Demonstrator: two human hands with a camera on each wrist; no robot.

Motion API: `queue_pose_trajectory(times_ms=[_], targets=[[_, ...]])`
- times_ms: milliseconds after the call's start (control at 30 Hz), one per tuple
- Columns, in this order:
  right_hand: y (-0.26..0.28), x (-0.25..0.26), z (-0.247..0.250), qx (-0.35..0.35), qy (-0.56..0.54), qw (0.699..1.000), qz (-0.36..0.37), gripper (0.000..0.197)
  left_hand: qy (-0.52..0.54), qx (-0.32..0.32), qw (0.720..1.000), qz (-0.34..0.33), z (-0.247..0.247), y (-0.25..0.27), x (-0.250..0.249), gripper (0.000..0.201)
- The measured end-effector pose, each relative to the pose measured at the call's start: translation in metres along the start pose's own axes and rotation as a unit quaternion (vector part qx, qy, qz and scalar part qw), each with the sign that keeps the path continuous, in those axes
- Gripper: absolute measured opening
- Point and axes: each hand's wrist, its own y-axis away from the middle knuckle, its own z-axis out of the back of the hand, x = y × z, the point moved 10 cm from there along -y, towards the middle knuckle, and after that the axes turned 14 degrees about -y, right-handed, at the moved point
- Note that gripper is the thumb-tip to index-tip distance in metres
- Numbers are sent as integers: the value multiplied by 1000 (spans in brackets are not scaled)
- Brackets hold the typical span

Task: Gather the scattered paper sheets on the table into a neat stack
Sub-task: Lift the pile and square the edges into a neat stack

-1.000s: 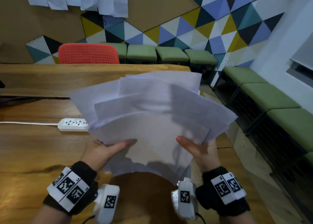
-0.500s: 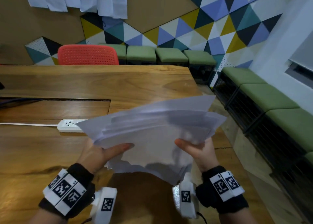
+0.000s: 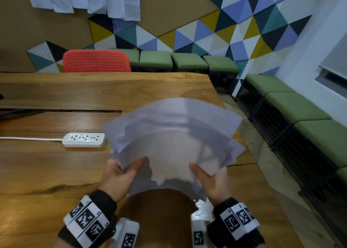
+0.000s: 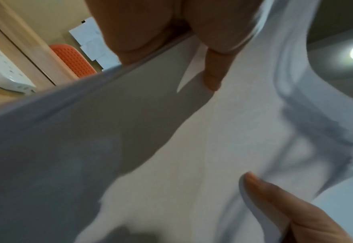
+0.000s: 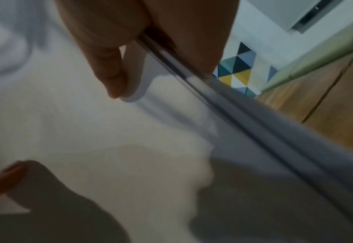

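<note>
A loose bundle of white paper sheets [image 3: 174,135] is held above the wooden table [image 3: 56,165], its edges fanned and uneven and blurred by motion. My left hand [image 3: 122,172] grips the bundle's left side, thumb on top and fingers hidden underneath. My right hand [image 3: 212,180] grips the right side the same way. In the left wrist view the thumb presses down on the paper sheets [image 4: 192,148]. The right wrist view shows the thumb on top of the paper sheets [image 5: 109,131], with fingers behind their edge.
A white power strip [image 3: 83,139] with its cable lies on the table left of the sheets. A red chair [image 3: 96,61] stands at the far side. Green benches [image 3: 300,107] line the wall to the right. The table's right edge [image 3: 249,165] runs just beyond the sheets.
The bundle has tipped from nearly upright and widely fanned to lower and flatter, and its sheets have drawn closer together. Both hands keep their grip and have moved inward.
</note>
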Motion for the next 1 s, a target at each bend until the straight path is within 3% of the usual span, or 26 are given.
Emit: queue_pose_trajectory(times_ms=[33, 67, 200, 433, 500, 567, 667, 867, 1000], targets=[[0, 2, -1, 0, -3, 1000, 4, 22, -4, 1, 1000, -6, -1, 0, -4, 22], [0, 4, -2, 0, -12, 1000, 3, 22, -5, 6, 1000, -15, 0, 0, -7, 26], [-4, 11, 7, -15, -46, 999, 10, 24, -26, 23, 999, -28, 10, 3, -19, 85], [3, 30, -7, -10, -58, 996, 64, 64, -5, 20, 996, -83, 8, 4, -35, 106], [0, 36, -5, -12, -57, 995, 83, 65, -7, 1, 994, -107, 16, 0, -40, 114], [-3, 38, -3, -14, -61, 994, 93, 55, 12, 8, 994, -110, 17, 1, -41, 108], [-2, 39, -14, 16, -61, 994, 90, 54, 31, 14, 994, -102, 11, 6, -44, 94], [-8, 57, -12, 11, -97, 988, 120, 58, 1, -26, 982, -186, 27, 3, -78, 89], [-2, 74, -29, 51, -111, 982, 143, 33, 40, -49, 980, -187, 27, 8, -85, 98]])
